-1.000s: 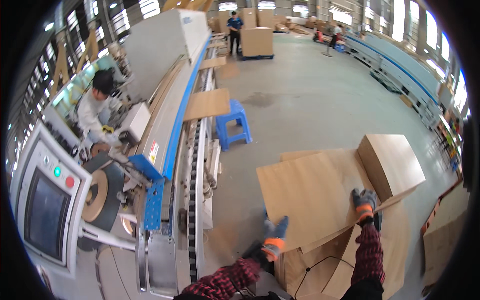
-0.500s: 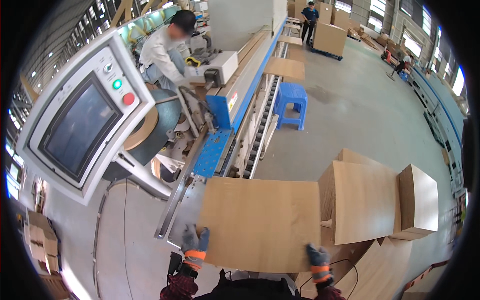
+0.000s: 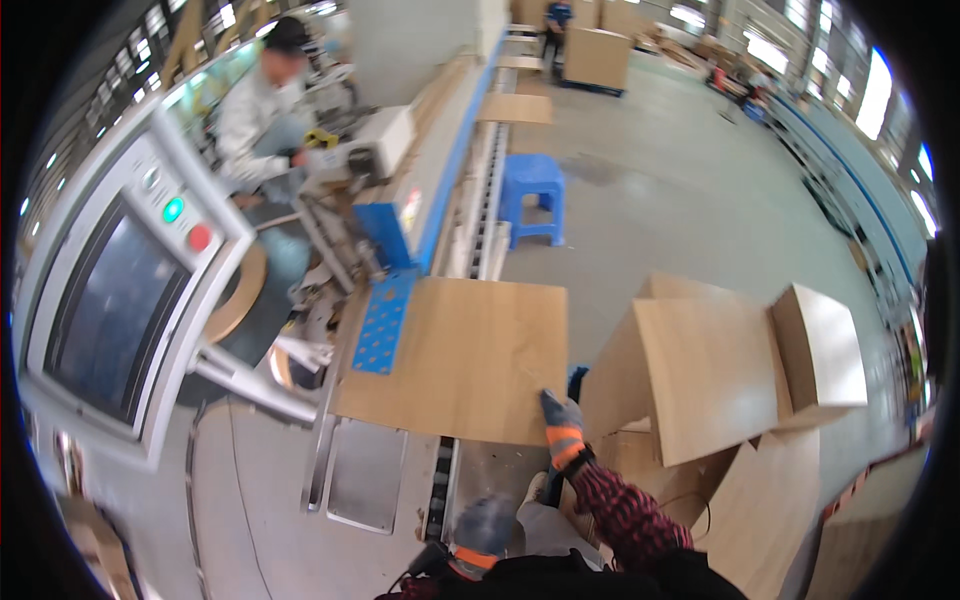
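A flat wood-grain panel (image 3: 450, 365) lies on the feed end of a machine, its far left part beside a blue perforated plate (image 3: 385, 325). My right hand (image 3: 562, 422), in a grey glove with an orange band, grips the panel's near right corner. Below the panel's near edge, apart from it, my left hand (image 3: 484, 528) is close to my body in a similar glove. Motion smears its fingers, and I see nothing in it. Under the panel a metal plate (image 3: 366, 475) and a roller strip (image 3: 440, 490) show.
Stacked panels (image 3: 710, 370) stand at the right. A control console (image 3: 115, 290) with a screen is at the left. Beyond the panel are a blue stool (image 3: 532, 198) and a roller conveyor (image 3: 490, 190). A co-worker (image 3: 265, 110) bends beside the machine; another person (image 3: 556, 35) stands far off.
The panel has moved forward, onto the machine beside the blue plate. My left hand has let go of its left side and drawn back toward me; my right hand has moved forward with it.
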`<state>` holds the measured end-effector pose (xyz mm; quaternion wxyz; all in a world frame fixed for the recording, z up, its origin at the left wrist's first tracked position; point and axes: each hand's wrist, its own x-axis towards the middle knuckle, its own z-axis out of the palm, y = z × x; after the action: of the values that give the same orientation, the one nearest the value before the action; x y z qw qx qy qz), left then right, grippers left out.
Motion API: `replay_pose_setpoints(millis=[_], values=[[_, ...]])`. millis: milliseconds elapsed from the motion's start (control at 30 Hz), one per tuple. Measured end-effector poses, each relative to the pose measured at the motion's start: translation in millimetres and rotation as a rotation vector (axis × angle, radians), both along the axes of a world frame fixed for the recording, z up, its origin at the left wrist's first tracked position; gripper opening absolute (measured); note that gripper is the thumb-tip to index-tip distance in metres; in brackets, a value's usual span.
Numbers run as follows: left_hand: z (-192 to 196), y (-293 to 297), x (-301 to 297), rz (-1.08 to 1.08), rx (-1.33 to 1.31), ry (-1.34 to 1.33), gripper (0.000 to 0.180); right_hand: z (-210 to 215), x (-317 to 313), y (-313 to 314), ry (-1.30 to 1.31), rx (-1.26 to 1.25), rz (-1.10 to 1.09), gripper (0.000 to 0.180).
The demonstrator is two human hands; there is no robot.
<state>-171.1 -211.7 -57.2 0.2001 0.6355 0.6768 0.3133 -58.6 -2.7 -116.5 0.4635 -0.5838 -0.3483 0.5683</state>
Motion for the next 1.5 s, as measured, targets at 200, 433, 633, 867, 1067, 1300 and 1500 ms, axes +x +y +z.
replay_pose_setpoints(millis=[200,433,633,867,1067,1300,1500], values=[[-61.4,55.7,86.8,-0.557,-0.368,-0.235,0.023,5.6,-8.0,86.1,-0.614,-0.144,0.008,0.060],[-83.3,134.5,153.9,-0.548,-0.375,-0.500,0.029,24.4,-5.1,114.7,-0.746,0.302,-0.140,0.060],[-75.1,143.7,176.1,-0.363,-0.297,-0.716,0.032,128.7,220.3,74.7,-1.359,0.437,-0.425,0.057],[8.9,146.8,221.6,-0.204,-0.471,-0.527,0.036,88.3,464.0,81.5,-1.555,-0.346,-0.497,0.078],[13.1,151.4,233.7,0.175,-0.626,-1.196,0.041,101.7,454.1,74.5,-1.555,-0.315,-0.458,0.069],[46.6,145.2,84.0,0.402,-0.645,-1.348,0.029,80.0,379.8,-6.8,-1.295,-0.213,-0.225,0.056],[55.8,41.6,-24.8,0.581,-0.444,-1.041,0.041,58.1,293.6,-84.4,-0.837,0.010,0.004,0.035]])
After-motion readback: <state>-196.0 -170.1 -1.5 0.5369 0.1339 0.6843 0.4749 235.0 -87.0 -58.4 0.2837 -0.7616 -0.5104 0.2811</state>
